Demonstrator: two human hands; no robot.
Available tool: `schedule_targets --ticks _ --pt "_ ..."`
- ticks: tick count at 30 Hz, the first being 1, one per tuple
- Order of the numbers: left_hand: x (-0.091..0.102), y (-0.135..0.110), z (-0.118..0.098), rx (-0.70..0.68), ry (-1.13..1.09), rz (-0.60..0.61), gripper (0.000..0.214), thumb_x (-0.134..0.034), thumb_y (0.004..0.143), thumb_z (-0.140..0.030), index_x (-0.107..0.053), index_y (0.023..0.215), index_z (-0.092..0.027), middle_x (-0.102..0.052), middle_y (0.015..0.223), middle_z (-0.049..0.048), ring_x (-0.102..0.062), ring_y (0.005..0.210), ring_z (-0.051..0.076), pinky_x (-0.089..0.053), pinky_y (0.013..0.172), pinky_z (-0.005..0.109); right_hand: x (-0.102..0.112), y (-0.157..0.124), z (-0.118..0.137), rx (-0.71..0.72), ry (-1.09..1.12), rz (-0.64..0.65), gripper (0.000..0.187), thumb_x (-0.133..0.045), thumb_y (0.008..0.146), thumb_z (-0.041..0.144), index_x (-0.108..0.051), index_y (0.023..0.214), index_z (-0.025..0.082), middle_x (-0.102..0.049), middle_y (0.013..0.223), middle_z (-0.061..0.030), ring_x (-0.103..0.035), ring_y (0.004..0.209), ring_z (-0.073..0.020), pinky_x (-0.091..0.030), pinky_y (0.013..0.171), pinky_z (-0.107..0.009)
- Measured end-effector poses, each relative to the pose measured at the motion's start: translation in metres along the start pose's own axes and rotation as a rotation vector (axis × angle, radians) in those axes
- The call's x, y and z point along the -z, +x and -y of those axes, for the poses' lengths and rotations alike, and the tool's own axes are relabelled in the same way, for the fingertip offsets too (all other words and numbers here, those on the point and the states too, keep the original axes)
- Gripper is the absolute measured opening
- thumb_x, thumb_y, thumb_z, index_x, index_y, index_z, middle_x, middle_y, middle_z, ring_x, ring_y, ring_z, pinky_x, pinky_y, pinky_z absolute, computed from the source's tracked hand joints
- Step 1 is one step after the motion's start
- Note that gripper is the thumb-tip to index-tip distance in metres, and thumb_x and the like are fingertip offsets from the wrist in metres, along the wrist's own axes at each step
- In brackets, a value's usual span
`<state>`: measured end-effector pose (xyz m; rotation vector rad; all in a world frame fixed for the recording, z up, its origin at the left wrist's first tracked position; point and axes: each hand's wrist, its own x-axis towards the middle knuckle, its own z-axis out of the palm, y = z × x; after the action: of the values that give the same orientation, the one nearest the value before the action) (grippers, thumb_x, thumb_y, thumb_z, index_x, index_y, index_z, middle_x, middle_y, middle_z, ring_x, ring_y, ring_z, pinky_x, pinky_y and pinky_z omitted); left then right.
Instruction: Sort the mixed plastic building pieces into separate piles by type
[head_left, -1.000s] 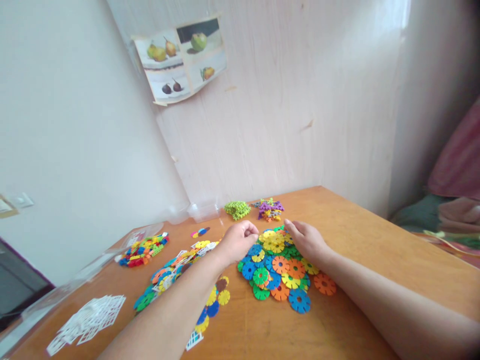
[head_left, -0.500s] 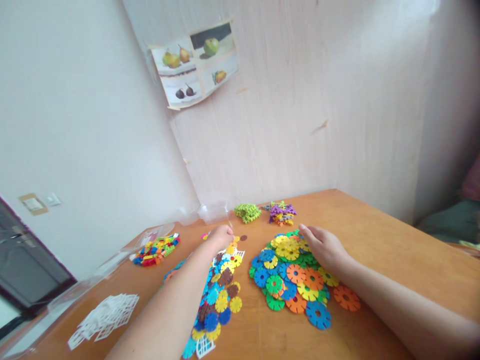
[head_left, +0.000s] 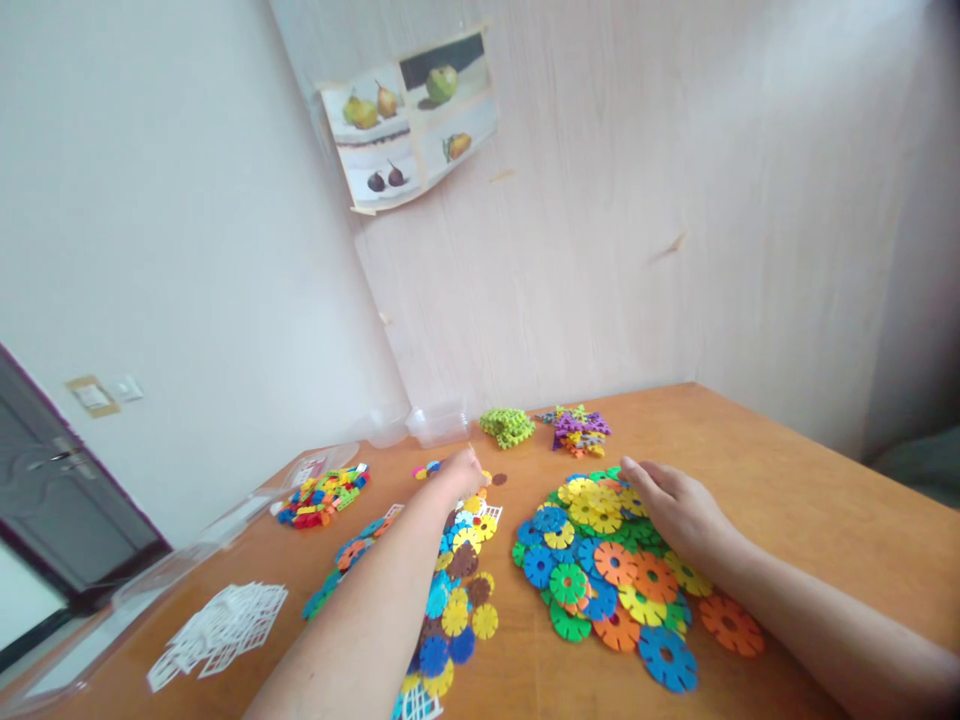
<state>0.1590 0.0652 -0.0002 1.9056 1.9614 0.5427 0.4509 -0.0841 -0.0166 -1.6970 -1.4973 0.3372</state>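
My left hand [head_left: 461, 473] reaches over the far end of a pile of small notched plastic discs [head_left: 454, 612] in yellow, blue and brown. Its fingers are curled down and mostly hidden, so I cannot make out what they hold. My right hand [head_left: 679, 507] lies against the right side of a pile of larger flower-shaped discs [head_left: 615, 563] in yellow, green, blue and orange. Its thumb is stretched along the pile's far edge, with the fingers loosely extended. White lattice pieces [head_left: 490, 513] stick out among the small discs, partly covered by my left forearm.
Bright building blocks [head_left: 322, 497] and a stack of white lattice pieces [head_left: 219, 630] lie on the left. Farther back are clear plastic containers [head_left: 439, 425], green interlocking pieces [head_left: 507, 428] and purple-yellow ones [head_left: 581, 430]. The wooden table [head_left: 795, 490] meets the wall behind them.
The view has swung a little to the left, so everything sits farther right. Both hands stay at their piles, with little visible change in their grip.
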Motion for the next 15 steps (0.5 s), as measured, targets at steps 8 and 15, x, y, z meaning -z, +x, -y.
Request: schedule_targets --ticks 8,15 --pt "0.044 0.011 0.021 0.064 -0.129 -0.121 0.009 -0.067 0.068 -0.017 -0.063 0.076 -0.017 -0.061 0.065 -0.0005 -0.056 0.063 0.013 -0.039 0.054 0.022 0.002 0.000 -0.001 -0.018 -0.024 0.000 0.057 -0.031 0.092 0.061 -0.069 0.083 0.020 -0.070 0.081 -0.0083 -0.062 0.077 -0.0239 -0.042 0.070 -0.032" --pt "0.062 0.020 0.061 0.175 -0.128 -0.245 0.009 -0.066 0.061 -0.010 -0.061 0.066 -0.016 -0.060 0.062 0.0012 -0.058 0.066 0.016 -0.039 0.053 0.023 0.001 0.002 -0.005 -0.004 -0.035 -0.009 0.052 -0.034 0.091 0.058 -0.068 0.080 0.021 -0.070 0.081 -0.0075 -0.063 0.080 -0.0245 -0.042 0.071 -0.032"
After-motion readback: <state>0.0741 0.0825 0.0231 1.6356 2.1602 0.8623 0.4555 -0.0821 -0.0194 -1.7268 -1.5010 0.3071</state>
